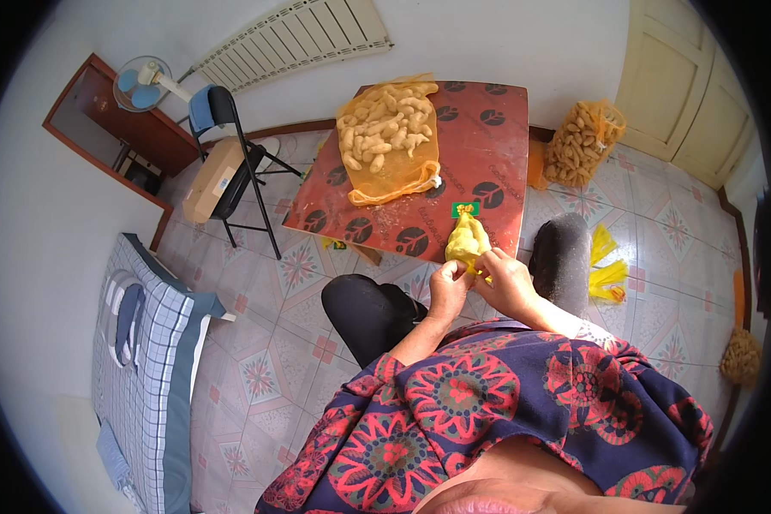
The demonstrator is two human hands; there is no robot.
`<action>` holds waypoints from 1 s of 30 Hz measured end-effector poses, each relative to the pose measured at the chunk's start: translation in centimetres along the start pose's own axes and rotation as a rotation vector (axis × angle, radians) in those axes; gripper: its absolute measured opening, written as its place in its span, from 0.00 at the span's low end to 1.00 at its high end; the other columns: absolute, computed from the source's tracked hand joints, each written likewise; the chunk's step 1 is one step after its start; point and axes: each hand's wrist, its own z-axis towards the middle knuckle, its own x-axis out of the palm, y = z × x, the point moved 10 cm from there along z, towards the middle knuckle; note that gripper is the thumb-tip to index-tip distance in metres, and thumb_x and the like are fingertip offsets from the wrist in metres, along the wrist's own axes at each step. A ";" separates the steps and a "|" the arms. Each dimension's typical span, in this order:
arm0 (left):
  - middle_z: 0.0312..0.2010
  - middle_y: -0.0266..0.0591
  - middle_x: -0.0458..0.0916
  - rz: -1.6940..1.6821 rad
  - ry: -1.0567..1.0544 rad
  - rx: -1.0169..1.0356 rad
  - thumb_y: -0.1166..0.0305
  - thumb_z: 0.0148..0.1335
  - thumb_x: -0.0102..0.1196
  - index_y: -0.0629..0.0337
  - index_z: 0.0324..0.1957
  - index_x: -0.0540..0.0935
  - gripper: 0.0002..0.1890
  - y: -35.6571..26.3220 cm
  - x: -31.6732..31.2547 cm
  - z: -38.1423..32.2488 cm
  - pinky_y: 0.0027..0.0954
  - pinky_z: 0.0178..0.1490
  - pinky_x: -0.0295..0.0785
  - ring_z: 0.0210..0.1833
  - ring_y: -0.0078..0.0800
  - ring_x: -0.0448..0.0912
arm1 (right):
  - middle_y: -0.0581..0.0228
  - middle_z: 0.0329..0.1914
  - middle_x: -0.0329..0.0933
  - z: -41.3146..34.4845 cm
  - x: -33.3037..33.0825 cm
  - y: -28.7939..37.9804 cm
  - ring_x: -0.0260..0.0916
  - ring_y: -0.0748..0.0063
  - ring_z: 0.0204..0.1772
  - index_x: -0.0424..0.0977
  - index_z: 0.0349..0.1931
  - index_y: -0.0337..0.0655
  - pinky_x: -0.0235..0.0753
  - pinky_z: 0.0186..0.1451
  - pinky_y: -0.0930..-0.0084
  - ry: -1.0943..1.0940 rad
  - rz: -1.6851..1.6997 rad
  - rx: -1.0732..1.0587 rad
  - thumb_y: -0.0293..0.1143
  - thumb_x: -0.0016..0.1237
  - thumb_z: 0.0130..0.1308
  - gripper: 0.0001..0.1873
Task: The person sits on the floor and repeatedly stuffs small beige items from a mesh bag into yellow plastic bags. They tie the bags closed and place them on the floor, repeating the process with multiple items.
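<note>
A small yellow mesh bag [468, 241] lies at the near edge of the red table [482, 148], filled with pale lumpy pieces that look like ginger root. Its far end is gathered tight beside a green label [457, 210]. My left hand [448, 289] pinches the bag's near end between thumb and fingers. Close against it, my right hand [509, 281] grips the same end of the netting; the fingertips partly hide it. Beyond my hands, a large orange mesh sack [378, 183] lies with its mouth towards me, and many knobbly roots [392, 122] fill its far part.
Right of the table stands a full orange mesh sack [578, 144]. Yellow netting [605, 279] lies on the tiled floor beside my right knee. A black folding chair [244, 173] holding a cardboard box [215, 180] stands at left, near a fan [142, 83] and a bed [148, 360].
</note>
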 end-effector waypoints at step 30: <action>0.21 0.20 0.66 -0.984 0.587 -0.524 0.67 0.69 0.56 0.53 0.39 0.77 0.04 2.3 4.7 -2.2 0.15 0.20 0.54 0.18 0.09 0.59 | 0.55 0.28 0.73 0.3 0.0 -0.8 0.77 0.52 0.32 0.71 0.32 0.37 0.76 0.33 0.64 -0.068 0.019 -0.094 0.20 0.55 0.49 0.10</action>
